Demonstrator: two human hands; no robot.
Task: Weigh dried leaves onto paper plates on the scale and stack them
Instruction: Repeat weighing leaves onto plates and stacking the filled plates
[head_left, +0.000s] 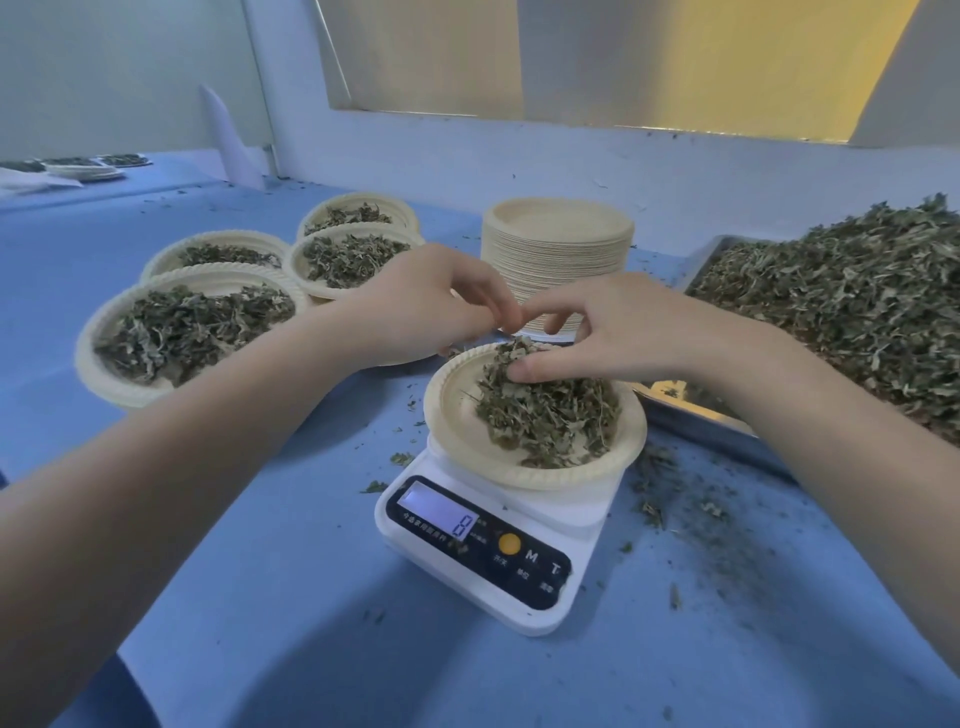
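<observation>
While my right hand (602, 332) rests on the leaves (550, 410), thumb and curled fingers pinching a tuft at the far side of the heap, my left hand (431, 306) hovers just beyond the plate (462, 415), its fingertips drawn together on what looks like a few flakes; I cannot tell if it truly holds any. That plate sits on the scale (493, 545) near the middle of the counter (260, 571), and the display seems to show a zero, though it is hard to read.

These leaves should be feather-light, brittle and loose, so I'd take them in small soft pinches from the top, never squeezing. I judge the plate thin and bendy; to lift it I'd slide fingers under opposite rims and keep it level. Filled plates (187, 327) sit toward the left, the stack (558, 254) behind the scale, the tray (841, 312) at the right edge.
</observation>
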